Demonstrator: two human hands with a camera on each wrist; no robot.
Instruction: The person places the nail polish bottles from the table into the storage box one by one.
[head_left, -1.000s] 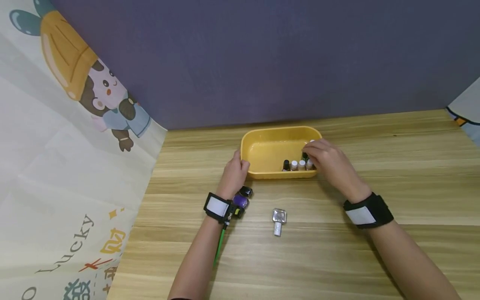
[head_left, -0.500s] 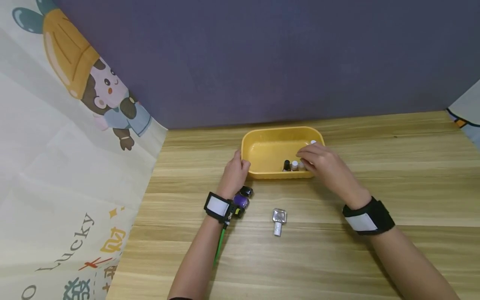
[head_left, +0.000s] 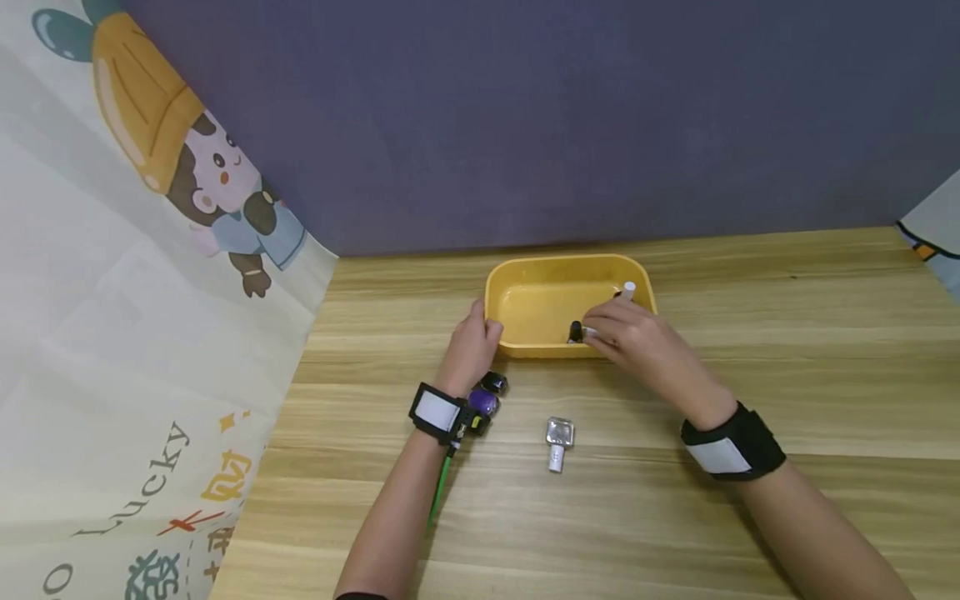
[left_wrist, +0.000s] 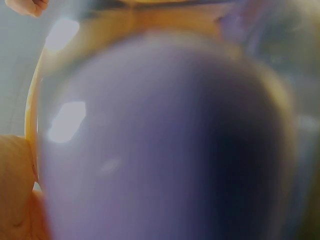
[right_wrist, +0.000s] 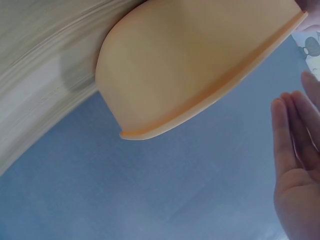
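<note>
In the head view my left hand (head_left: 468, 354) grips the left end of a yellow tray (head_left: 517, 267), thumb over its rim. My right hand (head_left: 637, 342) reaches over the tray's right part, and its thumb and fingers pinch a white-capped nail polish bottle (head_left: 590, 332) near the front wall. Just left of it stands a black-capped bottle (head_left: 575, 331). Behind the right hand a white cap (head_left: 628, 290) sticks up in the back right corner. The hand hides the other bottles there. In the right wrist view the tray wall (right_wrist: 160, 65) hides the bottles from sight.
A square clear nail polish bottle with a white cap (head_left: 558, 442) lies on the wooden table (head_left: 637, 525). By the left wrist are a black-topped item (head_left: 494, 382) and a purple one (head_left: 483, 403); blurred purple fills the left wrist view. A dark blue panel (head_left: 525, 125) rises behind the tray.
My right hand has moved left along the bottles in the tray, from the right end toward the black-capped one, uncovering the back white cap. The left hand keeps its grip.
</note>
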